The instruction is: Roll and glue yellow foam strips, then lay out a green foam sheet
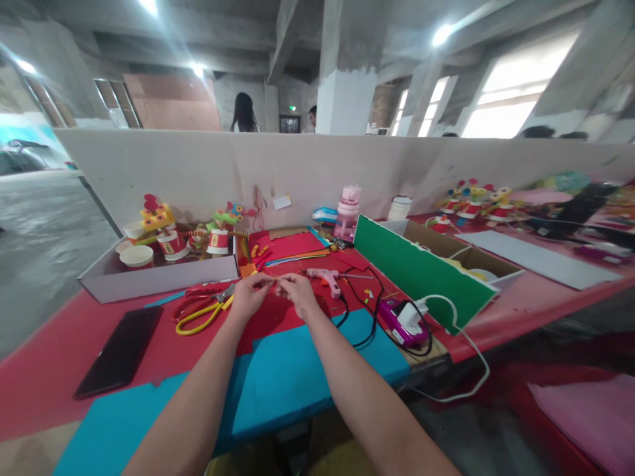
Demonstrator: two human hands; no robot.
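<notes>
Over the red table cover, my left hand and my right hand meet fingertip to fingertip. Both are closed in a pinch on a thin yellow-orange strip, too small to make out well. Just right of my right hand lies a pink glue gun with a black cord. Beside my left hand are yellow-handled scissors and a red-handled tool, its head partly hidden. Coloured paper strips and a red sheet lie beyond my fingers.
At left, a white box holds paper cups and decorated cup figures; a black tablet-like slab lies nearer. Blue sheeting covers the front edge. To the right stand a purple power strip, a green-sided box and a pink bottle.
</notes>
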